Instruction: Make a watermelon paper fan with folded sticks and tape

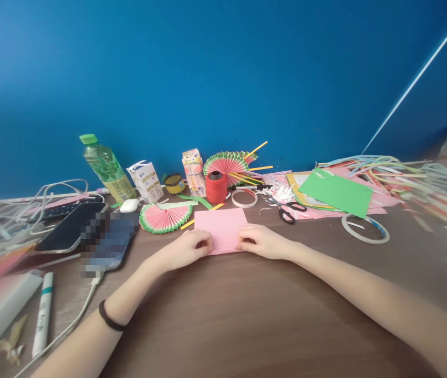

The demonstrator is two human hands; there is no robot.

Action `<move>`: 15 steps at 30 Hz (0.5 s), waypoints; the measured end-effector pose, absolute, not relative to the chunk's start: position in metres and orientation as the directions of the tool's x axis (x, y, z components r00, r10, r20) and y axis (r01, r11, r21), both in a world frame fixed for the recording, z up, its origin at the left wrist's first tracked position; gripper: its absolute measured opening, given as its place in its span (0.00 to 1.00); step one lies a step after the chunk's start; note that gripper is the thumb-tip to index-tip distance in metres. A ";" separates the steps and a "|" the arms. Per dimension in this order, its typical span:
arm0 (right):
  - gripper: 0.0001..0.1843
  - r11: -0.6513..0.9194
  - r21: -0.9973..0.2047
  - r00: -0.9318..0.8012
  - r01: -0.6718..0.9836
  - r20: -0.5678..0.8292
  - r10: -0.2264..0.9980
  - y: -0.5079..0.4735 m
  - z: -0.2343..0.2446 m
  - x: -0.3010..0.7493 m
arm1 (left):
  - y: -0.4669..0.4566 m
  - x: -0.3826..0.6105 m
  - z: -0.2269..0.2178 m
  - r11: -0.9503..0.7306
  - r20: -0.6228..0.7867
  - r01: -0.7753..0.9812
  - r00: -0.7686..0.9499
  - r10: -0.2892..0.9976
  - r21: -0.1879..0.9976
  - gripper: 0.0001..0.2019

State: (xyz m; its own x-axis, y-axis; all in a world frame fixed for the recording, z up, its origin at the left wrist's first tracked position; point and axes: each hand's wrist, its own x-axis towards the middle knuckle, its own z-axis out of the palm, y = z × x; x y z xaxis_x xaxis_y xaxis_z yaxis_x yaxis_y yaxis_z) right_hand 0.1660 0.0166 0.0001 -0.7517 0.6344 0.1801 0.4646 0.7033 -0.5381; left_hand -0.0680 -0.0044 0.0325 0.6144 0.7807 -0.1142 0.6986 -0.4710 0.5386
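A rectangular sheet of pink paper (223,226) lies on the brown table in front of me. My left hand (195,245) is closed on its left edge, thumb and fingers pinched near the lower corner. On the opposite side, my right hand (260,241) pinches the right edge in the same way. Just beyond the sheet's left side is a pleated paper fan (166,218) in pink, green and white. A spool of red thread (216,188) stands behind the sheet. Black-handled scissors (288,212) rest beyond my right hand.
At the back left are a green-capped bottle (107,168) and a small carton (145,181). Two phones and a marker (43,315) lie left. Tape rolls (365,229), green paper (335,193), paper scraps and thin strips spread to the right. A blue wall (223,79) bounds the table.
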 end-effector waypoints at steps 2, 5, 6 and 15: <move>0.17 0.702 -0.537 -0.755 0.468 0.171 0.633 0.017 0.001 0.165 | -0.003 -0.070 0.034 -0.477 -0.141 0.714 0.618 0.774 0.513 0.08; 0.17 0.704 -0.533 -0.762 0.469 0.159 0.628 0.016 0.003 0.164 | -0.004 -0.072 0.035 -0.488 -0.157 0.733 0.616 0.772 0.475 0.07; 0.17 0.706 -0.530 -0.765 0.469 0.156 0.625 0.016 0.003 0.164 | -0.004 -0.072 0.035 -0.489 -0.162 0.739 0.613 0.773 0.463 0.07; 0.18 0.747 -0.469 -0.785 0.470 0.165 0.597 0.016 0.003 0.164 | -0.006 -0.072 0.036 -0.503 -0.177 0.763 0.606 0.775 0.407 0.07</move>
